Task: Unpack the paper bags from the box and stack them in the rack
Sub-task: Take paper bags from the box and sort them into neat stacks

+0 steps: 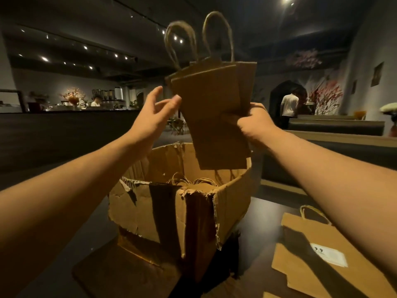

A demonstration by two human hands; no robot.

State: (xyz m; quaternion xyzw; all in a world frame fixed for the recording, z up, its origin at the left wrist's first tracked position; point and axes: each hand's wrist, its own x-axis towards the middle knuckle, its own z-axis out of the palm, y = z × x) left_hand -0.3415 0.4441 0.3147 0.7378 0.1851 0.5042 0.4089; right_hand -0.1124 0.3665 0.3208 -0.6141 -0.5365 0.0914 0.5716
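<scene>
Here the torn cardboard box stands on a dark table, and everything is placed against it. Above the box's far rim, the right hand grips a small bunch of flat brown paper bags at their right edge, thumb and curled fingers pinching the paper. The bags are held upright, slightly fanned, their twisted cord handles pointing up and their lower edges hanging just over the box's opening. How many bags are in the bunch cannot be told.

Above the box's left side, the left hand is raised with its fingers spread and relaxed, fingertips just at the left edge of the held bags; whether they touch the paper is not clear.

Inside the box, more cord handles show at the top of the bags remaining there. To the right of the box, another paper bag with a white label lies flat on the table under the right forearm. Far behind the box, a person in a white shirt stands at a dark arched doorway.
</scene>
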